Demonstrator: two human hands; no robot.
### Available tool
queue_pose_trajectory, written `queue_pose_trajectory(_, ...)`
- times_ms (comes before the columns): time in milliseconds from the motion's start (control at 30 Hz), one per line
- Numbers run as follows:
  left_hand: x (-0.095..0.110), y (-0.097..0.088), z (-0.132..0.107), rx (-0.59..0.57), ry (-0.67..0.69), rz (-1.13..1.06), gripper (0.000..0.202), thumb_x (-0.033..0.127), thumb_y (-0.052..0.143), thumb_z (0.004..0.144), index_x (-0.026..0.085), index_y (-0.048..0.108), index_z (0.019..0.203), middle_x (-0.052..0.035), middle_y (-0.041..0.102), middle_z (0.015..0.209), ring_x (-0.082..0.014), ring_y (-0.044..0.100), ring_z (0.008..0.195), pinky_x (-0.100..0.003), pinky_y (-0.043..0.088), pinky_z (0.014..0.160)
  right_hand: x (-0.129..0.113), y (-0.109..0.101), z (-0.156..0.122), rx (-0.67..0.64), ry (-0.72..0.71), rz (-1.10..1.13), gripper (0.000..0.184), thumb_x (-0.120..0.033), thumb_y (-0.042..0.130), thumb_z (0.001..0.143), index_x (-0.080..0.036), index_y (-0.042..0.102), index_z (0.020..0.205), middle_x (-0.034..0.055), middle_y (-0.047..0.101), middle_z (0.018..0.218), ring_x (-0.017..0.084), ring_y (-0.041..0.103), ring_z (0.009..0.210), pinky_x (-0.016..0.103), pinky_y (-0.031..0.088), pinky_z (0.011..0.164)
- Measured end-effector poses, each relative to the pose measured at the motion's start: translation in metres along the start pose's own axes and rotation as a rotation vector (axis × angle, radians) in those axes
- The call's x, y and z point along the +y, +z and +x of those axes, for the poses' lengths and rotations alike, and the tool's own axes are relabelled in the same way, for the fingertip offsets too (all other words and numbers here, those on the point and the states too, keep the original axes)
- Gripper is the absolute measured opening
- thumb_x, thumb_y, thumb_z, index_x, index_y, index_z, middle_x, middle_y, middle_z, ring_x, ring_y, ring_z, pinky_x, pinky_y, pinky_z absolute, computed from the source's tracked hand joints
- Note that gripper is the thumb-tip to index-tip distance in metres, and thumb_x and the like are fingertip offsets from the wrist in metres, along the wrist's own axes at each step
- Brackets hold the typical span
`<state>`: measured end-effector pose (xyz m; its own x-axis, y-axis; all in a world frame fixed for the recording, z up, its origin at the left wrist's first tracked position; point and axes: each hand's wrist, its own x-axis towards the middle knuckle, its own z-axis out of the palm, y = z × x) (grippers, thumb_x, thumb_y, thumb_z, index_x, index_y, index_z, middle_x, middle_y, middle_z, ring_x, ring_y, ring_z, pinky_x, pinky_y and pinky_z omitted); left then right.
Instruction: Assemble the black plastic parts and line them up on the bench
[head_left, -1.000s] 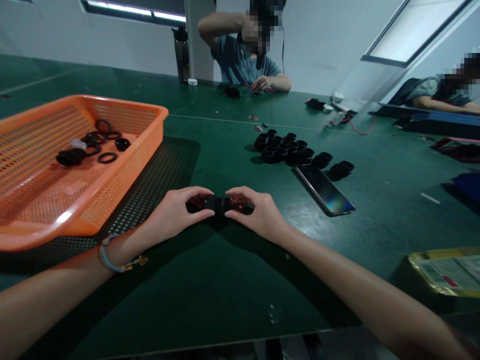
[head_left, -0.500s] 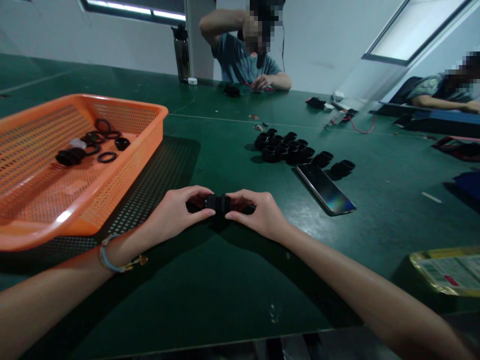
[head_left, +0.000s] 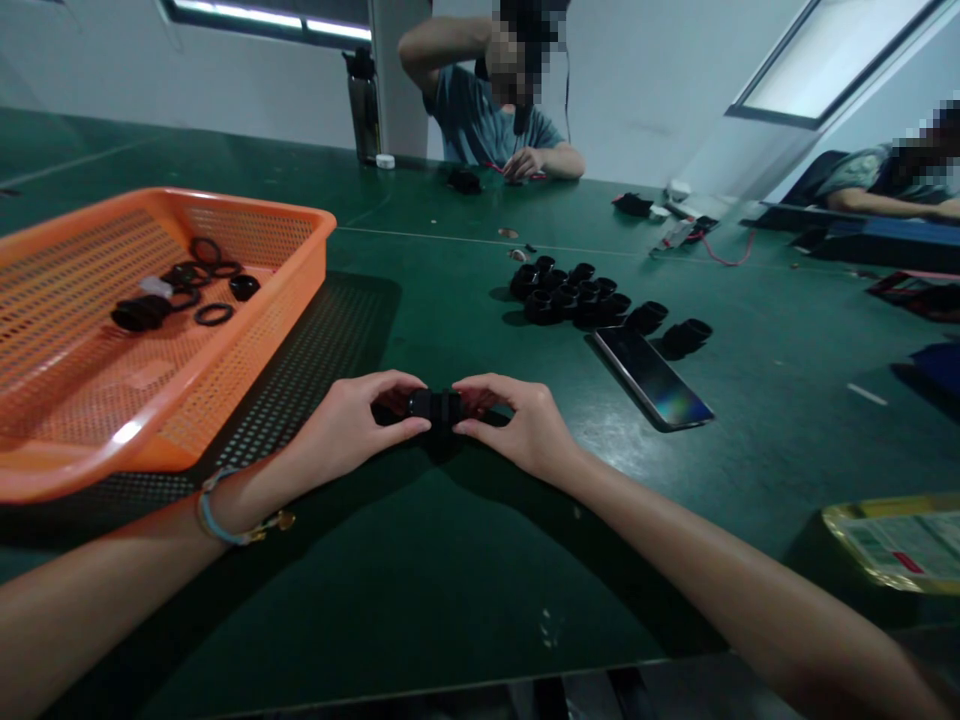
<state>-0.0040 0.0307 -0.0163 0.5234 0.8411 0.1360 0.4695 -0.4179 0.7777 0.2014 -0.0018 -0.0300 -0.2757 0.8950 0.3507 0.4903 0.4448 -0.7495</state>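
My left hand (head_left: 352,425) and my right hand (head_left: 521,425) meet over the green table (head_left: 450,560), both pinched on one small black cylindrical part (head_left: 435,406) held between thumbs and forefingers just above the surface. Each hand grips one end of it. A bracelet circles my left wrist. A cluster of several similar black round parts (head_left: 570,295) lies farther back on the table, beyond my hands.
An orange mesh basket (head_left: 247,330) at the left holds black rings and parts. A phone (head_left: 651,364) lies right of my hands. A yellow-edged packet (head_left: 900,540) sits at the right edge. Across the table a person (head_left: 495,120) works; another person sits at far right.
My hands hold nearly the same pose; my right fingers have shifted slightly on the black part.
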Motion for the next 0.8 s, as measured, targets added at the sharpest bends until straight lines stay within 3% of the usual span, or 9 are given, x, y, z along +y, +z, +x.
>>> queue_pose_trajectory(167,0.0016,0.0003,0.0003,-0.001,-0.001,-0.007,0.033,0.037,0.063,0.069,0.015,0.063,0.093,-0.0047,0.070,0.087,-0.0193,0.065,0.075,-0.031,0.054,0.075,-0.0019,-0.0010,-0.0002,-0.025,0.013,0.026,0.024,-0.013,0.070,0.070,-0.016,0.067,0.094,0.0022,0.071,0.083,0.012,0.066,0.070,0.025,0.055,0.067)
queue_pose_trajectory(333,0.0009,-0.0001,0.0005,-0.004,-0.009,-0.013,0.033,0.038,0.062,0.069,0.015,0.063,0.093,-0.0049,0.070,0.087,-0.0200,0.065,0.077,-0.031,0.054,0.075,0.0022,-0.0023,-0.0012,-0.025,-0.029,0.025,0.029,-0.017,0.072,0.068,-0.016,0.067,0.097,0.0033,0.071,0.085,0.014,0.066,0.071,0.028,0.056,0.068)
queue_pose_trajectory(533,0.0014,-0.0007,0.0006,-0.008,-0.016,-0.011,0.034,0.039,0.062,0.069,0.015,0.063,0.093,-0.0047,0.070,0.087,-0.0198,0.065,0.076,-0.032,0.054,0.075,0.0036,-0.0019,-0.0002,0.028,-0.101,-0.014,0.025,-0.013,0.071,0.069,-0.019,0.069,0.093,0.0036,0.070,0.092,0.014,0.066,0.075,0.028,0.056,0.071)
queue_pose_trajectory(800,0.0005,-0.0004,0.0014,-0.007,-0.021,-0.011,0.033,0.039,0.063,0.068,0.017,0.063,0.093,-0.0042,0.070,0.087,-0.0202,0.065,0.076,-0.033,0.054,0.075,-0.0002,-0.0025,-0.0005,0.000,-0.023,-0.025,0.029,-0.015,0.071,0.069,-0.019,0.067,0.097,0.0022,0.071,0.087,0.014,0.066,0.073,0.029,0.056,0.070)
